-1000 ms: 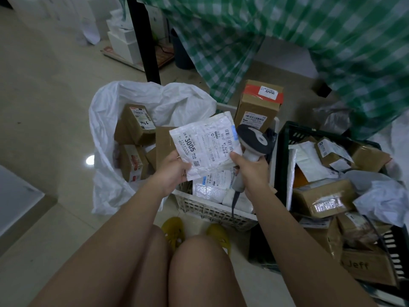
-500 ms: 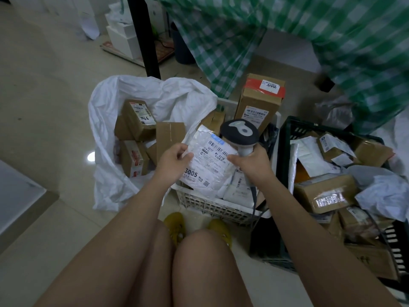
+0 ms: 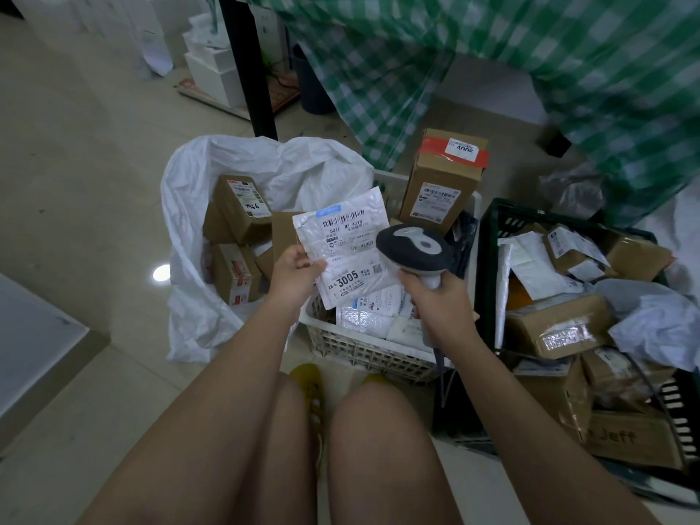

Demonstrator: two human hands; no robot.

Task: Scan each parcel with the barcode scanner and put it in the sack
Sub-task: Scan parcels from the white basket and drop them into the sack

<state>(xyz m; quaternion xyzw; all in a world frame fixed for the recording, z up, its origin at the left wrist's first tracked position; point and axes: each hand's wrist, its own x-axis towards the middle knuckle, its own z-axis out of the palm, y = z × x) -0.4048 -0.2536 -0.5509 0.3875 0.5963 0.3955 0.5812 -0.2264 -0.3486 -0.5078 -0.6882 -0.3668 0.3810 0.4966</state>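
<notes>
parcel (image 3: 350, 246): flat, crinkled white plastic mailer with printed label, pinched at its left edge by left hand (image 3: 293, 272), above white lattice basket (image 3: 363, 350). barcode scanner (image 3: 414, 250), rounded dark head, gripped in right hand (image 3: 441, 303). sack (image 3: 197, 206), woven white, holding cardboard boxes, just left.

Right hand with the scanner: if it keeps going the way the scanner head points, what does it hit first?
Probably the white mailer held by the left hand. The scanner in the right hand already overlaps its right edge; depth is unclear, so contact can't be confirmed.
</notes>
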